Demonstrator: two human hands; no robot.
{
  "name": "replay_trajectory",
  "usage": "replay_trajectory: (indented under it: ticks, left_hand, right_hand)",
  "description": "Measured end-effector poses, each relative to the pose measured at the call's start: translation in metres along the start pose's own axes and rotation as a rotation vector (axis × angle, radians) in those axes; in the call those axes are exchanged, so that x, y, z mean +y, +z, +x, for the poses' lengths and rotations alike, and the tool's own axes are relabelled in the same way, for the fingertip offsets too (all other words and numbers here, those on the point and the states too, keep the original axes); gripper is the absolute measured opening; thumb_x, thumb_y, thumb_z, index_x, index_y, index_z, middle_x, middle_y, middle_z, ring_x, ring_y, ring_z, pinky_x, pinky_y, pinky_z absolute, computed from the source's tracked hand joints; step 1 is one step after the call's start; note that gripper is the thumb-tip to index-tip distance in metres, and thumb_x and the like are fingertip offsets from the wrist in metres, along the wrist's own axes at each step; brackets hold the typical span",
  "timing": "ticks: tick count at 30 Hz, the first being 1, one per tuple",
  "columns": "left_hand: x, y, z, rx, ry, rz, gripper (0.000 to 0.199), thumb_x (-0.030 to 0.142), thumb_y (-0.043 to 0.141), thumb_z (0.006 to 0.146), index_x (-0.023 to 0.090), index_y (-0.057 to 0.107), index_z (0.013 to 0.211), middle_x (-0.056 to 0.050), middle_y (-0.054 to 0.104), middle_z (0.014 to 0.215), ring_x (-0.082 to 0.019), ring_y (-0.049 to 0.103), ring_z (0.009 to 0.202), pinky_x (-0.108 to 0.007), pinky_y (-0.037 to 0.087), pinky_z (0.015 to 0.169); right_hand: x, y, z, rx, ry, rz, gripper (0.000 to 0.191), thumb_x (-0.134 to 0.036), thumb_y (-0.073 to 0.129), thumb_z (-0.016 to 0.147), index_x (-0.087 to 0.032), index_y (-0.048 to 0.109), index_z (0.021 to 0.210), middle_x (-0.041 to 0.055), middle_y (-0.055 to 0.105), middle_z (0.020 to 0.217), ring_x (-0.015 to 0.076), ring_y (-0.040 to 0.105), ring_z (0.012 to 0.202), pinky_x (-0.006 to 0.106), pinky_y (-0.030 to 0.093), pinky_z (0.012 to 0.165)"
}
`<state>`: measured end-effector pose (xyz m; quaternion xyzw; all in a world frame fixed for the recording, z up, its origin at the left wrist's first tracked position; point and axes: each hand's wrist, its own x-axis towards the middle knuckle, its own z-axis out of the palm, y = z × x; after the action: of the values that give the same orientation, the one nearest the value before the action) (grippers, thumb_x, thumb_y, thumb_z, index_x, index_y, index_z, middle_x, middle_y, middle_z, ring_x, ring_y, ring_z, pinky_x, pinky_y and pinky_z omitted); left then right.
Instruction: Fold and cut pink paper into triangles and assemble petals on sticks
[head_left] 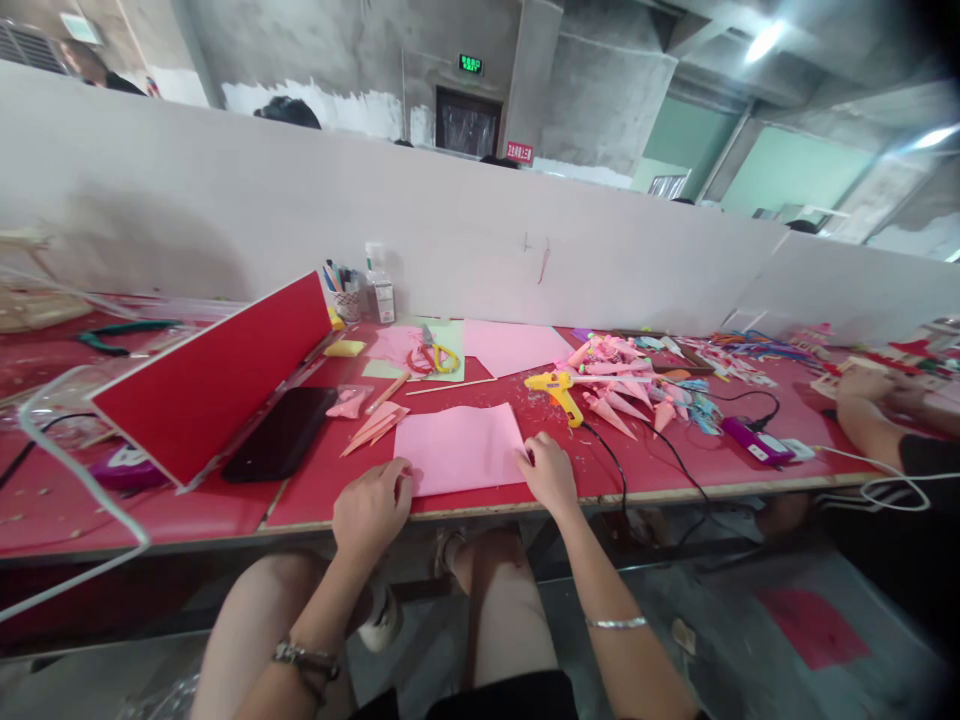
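Observation:
A pink sheet of paper (459, 450) lies at the front edge of the red table, its top edge slightly wavy. My left hand (375, 505) is at its lower left corner, fingers curled in on the edge. At the right edge, my right hand (551, 472) pinches the paper between thumb and fingers. Just beyond, a yellow glue gun (559, 393) lies beside a pile of pink paper cones (619, 375). Several narrow folded pink pieces (377, 425) rest to the left of the sheet.
A red upright board (217, 380) and a black phone (281, 435) stand and lie to the left. Scissors (433, 355), a pen cup (346, 300) and a bottle (381, 290) are farther back. Cables and a purple power strip (757, 442) lie right, near another person's arm (870, 420).

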<state>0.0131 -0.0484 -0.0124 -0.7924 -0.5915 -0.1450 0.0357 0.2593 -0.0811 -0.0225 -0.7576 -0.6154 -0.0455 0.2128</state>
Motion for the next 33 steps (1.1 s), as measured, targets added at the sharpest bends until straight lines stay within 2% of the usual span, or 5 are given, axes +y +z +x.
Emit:
replay_trajectory:
  ticks: [5, 18, 26, 29, 33]
  left_hand:
    - [0.0, 0.001, 0.0, 0.008, -0.019, 0.057, 0.028, 0.032, 0.033, 0.085, 0.021, 0.054, 0.1, -0.006, 0.067, 0.077, -0.02, 0.061, 0.065, -0.023, 0.03, 0.049]
    - [-0.004, 0.009, 0.002, 0.062, -0.009, 0.026, 0.028, 0.032, 0.035, 0.085, 0.02, 0.059, 0.094, -0.007, 0.067, 0.073, -0.02, 0.061, 0.063, -0.024, 0.031, 0.049]
    - [-0.005, 0.007, 0.003, -0.058, -0.039, 0.009, 0.03, 0.028, 0.032, 0.084, 0.022, 0.058, 0.098, -0.005, 0.069, 0.077, -0.021, 0.062, 0.066, -0.027, 0.039, 0.055]
    - [-0.013, 0.014, 0.001, -0.048, -0.01, -0.002, 0.032, 0.028, 0.034, 0.082, 0.022, 0.059, 0.099, -0.004, 0.07, 0.083, -0.021, 0.063, 0.067, -0.028, 0.043, 0.059]
    - [-0.028, 0.037, -0.006, 0.01, 0.078, -0.091, 0.03, 0.031, 0.037, 0.078, 0.024, 0.062, 0.093, -0.002, 0.07, 0.089, -0.019, 0.064, 0.071, -0.028, 0.046, 0.064]
  right_hand:
    - [-0.001, 0.001, 0.0, 0.015, 0.016, 0.023, 0.015, -0.032, 0.047, 0.083, -0.019, 0.051, 0.077, 0.0024, 0.053, 0.079, 0.016, 0.051, 0.077, 0.024, 0.031, 0.063]
    - [-0.005, 0.001, -0.002, 0.058, 0.079, -0.019, 0.013, -0.032, 0.052, 0.078, -0.02, 0.051, 0.083, 0.0052, 0.051, 0.088, 0.0208, 0.047, 0.086, 0.029, 0.034, 0.07]
    - [-0.009, 0.004, -0.007, 0.054, 0.064, -0.092, 0.018, -0.033, 0.046, 0.081, -0.02, 0.051, 0.093, 0.0098, 0.051, 0.104, 0.026, 0.045, 0.098, 0.037, 0.036, 0.079]
    - [-0.006, 0.008, -0.007, 0.038, 0.054, -0.094, 0.022, -0.033, 0.045, 0.082, -0.019, 0.052, 0.098, 0.011, 0.05, 0.109, 0.027, 0.044, 0.102, 0.039, 0.036, 0.083]
    - [-0.001, 0.015, -0.011, 0.054, 0.021, -0.122, 0.03, -0.035, 0.044, 0.083, -0.019, 0.051, 0.107, 0.012, 0.05, 0.114, 0.0278, 0.044, 0.106, 0.041, 0.036, 0.087]
